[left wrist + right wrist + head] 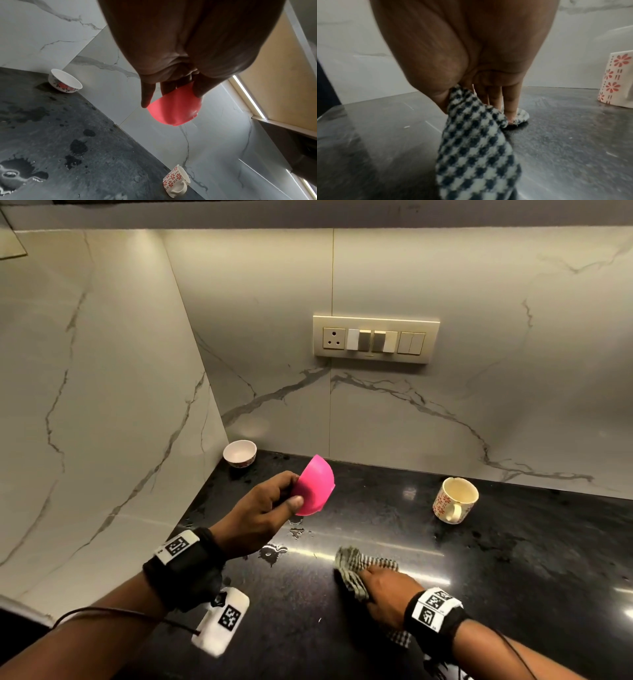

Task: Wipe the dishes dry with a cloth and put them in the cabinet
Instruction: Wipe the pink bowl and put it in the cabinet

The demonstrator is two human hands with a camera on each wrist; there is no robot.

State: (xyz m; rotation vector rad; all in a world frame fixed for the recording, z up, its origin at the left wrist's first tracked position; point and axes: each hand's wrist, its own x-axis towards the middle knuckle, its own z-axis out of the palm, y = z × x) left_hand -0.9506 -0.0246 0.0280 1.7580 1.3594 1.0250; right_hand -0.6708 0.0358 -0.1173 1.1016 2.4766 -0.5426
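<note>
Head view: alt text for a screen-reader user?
The left hand holds a pink bowl above a wet black counter while the right hand grips a checked cloth on it. A floral mug and white bowl stand behind.

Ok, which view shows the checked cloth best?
Right wrist: the checked cloth is close, weave sharp, held by the right hand. The head view shows it small, bunched under that hand on the counter. The left wrist view lacks it.

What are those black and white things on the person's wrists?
Each wrist wears a black strap: left strap, right strap. Both carry white tags printed with black square codes. A white box with another code hangs below the left wrist. Thin dark cables trail along both forearms.
</note>
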